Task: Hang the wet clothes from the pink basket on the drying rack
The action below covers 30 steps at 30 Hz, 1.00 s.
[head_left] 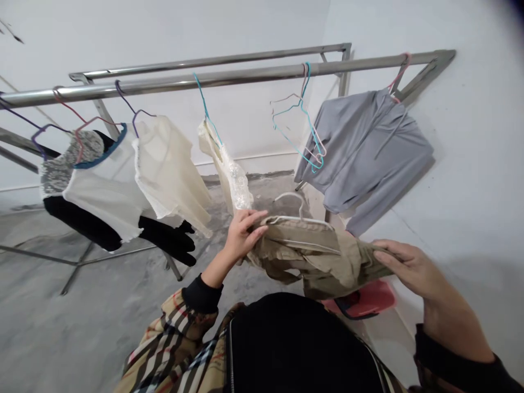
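An olive-khaki garment (315,245) is stretched between my two hands in front of my body, below the rail. A white hanger (302,210) sits inside its upper edge, its hook sticking up free of the rail. My left hand (244,232) pinches the garment's left end near the hanger's end, thumb and fingers closed on the cloth. At the other side, my right hand (409,265) grips a bunched part of the same garment. The garment's lower part hangs in folds; its exact kind cannot be made out.
A metal rail (254,75) crosses in front. White tops (164,164), a lace-trimmed garment (237,180) and a grey garment (368,147) hang from it, with bare blue and pink hangers (315,139) between. Below stands a red basin (368,300) with dark contents, near the right wall.
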Motion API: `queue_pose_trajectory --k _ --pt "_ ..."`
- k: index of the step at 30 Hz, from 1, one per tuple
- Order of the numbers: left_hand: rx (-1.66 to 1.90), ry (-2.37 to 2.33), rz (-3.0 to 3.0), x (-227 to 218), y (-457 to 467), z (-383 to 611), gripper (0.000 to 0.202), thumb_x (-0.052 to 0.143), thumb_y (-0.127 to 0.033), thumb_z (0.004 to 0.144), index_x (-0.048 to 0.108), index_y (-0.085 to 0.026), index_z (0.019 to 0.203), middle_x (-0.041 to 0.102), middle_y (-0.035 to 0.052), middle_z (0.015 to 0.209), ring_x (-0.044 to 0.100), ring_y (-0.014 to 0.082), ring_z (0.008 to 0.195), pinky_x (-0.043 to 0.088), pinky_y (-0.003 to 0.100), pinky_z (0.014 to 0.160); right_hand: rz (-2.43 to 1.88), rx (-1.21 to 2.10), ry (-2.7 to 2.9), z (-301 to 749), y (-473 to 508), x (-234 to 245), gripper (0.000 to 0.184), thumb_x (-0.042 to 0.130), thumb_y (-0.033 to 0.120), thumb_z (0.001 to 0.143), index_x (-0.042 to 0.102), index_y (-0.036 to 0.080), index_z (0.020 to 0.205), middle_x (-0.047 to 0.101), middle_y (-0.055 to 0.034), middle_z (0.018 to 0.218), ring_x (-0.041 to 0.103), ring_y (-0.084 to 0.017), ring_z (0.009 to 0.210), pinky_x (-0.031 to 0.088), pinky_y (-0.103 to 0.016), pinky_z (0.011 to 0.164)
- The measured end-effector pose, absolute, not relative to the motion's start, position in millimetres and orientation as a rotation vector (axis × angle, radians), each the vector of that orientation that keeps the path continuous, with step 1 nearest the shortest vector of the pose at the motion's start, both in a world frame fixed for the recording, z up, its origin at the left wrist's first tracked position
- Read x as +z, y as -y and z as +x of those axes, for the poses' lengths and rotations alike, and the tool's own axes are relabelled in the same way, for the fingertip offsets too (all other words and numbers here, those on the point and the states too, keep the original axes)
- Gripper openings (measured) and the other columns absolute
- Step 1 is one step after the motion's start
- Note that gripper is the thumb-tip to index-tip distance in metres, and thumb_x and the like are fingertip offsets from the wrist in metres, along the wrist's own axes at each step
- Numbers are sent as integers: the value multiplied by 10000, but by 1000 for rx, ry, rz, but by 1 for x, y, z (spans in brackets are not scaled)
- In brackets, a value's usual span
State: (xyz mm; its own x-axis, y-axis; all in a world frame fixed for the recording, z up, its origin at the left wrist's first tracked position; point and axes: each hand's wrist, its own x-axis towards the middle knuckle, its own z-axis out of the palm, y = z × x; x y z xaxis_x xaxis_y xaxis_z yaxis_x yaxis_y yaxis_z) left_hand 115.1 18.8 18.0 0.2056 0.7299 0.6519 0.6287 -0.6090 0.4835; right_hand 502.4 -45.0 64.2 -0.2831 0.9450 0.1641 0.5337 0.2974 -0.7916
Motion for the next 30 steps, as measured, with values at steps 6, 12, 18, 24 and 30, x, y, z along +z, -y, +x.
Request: queue_pose_trajectory --k 6,12,18,24,30 --pt "1552 -1984 2216 57 -83 107 541 664 -477 810 590 -229 1286 373 158 1457 428 357 1273 315 525 1077 -1466 660 1691 491 38 83 299 569 496 871 740 262 947 738 -109 802 698 -251 699 578 -349 586" --pt "1290 -2154 2106 67 -119 84 413 572 -198 827 630 -206 1236 486 166 1360 555 332 1152 444 467 967 -1351 303 1721 440 0 106 313 498 448 915 689 205 954 730 -55 847 686 -226 780 550 -346 694" --pt "1461 -2177 2062 61 -110 49 465 478 -100 784 657 -190 1204 596 121 1193 622 247 1030 492 379 927 -1232 -22 1636 380 -65 139 345 425 415 938 676 180 974 721 -87 882 655 -225 812 499 -321 728" --pt "1537 -2223 2099 61 -101 21 477 483 -103 779 655 -184 1217 618 121 1173 629 232 1019 496 357 923 -1512 -81 1669 318 -140 177 357 322 275 968 609 145 1134 704 -141 1026 641 -282 971 454 -383 853" --pt "1559 -2250 2068 66 -93 11 469 497 -118 785 645 -204 1221 605 118 1183 605 244 1049 481 396 952 -1624 111 1892 273 -164 161 347 278 218 972 571 136 1138 687 -158 1016 637 -296 1016 448 -401 878"
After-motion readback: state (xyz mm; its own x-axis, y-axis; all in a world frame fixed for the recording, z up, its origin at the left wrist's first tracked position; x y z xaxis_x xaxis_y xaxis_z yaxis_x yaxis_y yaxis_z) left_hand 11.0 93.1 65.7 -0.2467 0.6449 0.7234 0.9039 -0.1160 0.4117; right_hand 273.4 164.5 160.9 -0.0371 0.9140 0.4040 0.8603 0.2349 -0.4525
